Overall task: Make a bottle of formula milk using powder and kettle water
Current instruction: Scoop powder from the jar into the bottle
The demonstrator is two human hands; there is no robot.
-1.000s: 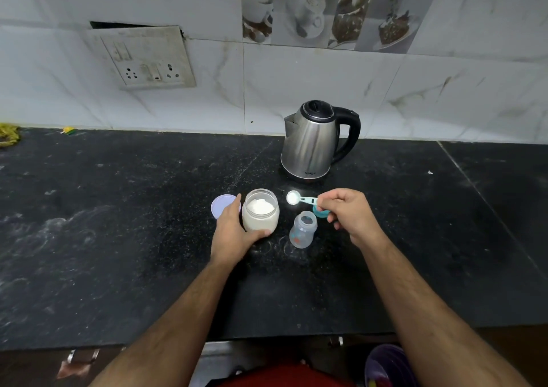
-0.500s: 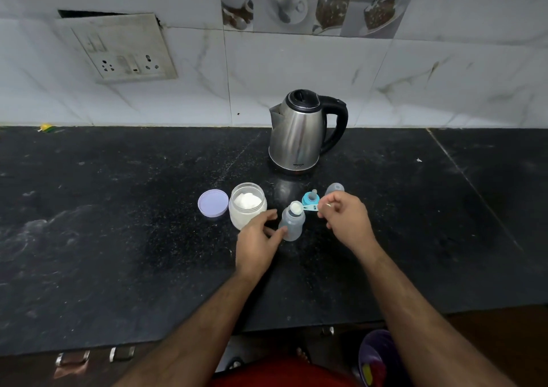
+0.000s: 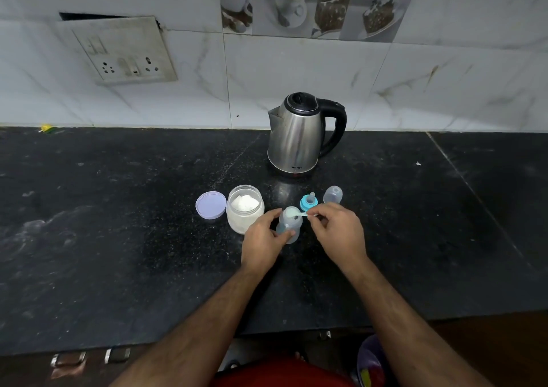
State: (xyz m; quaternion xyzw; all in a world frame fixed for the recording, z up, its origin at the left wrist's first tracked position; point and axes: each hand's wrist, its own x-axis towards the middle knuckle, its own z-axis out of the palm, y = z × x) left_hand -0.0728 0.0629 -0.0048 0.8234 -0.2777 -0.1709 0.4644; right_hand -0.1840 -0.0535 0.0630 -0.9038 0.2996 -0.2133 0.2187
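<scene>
Head view: my left hand grips the baby bottle, thumb and fingers curled round its lower body, bottle upright on the black counter. My right hand pinches the handle of the scoop between thumb and fingertips; the scoop bowl sits right over the bottle's open mouth, white powder visible in it. Can't tell if powder is falling.

Powder jar stands open just left of the bottle, close by my left hand, white powder heaped inside. Its lilac lid lies flat on the counter just left of the jar, nearly touching it.

Behind the bottle: blue teat ring with the teat pointing up, and the clear bottle cap just to its right, both on the counter, just behind my right hand.

Steel kettle with black lid and handle stands further back near the wall, handle to the right, spout to the left, lid closed.

Wall socket plate on the tiled wall, upper left. Small yellow-green scrap at the far-left counter edge by the wall.
</scene>
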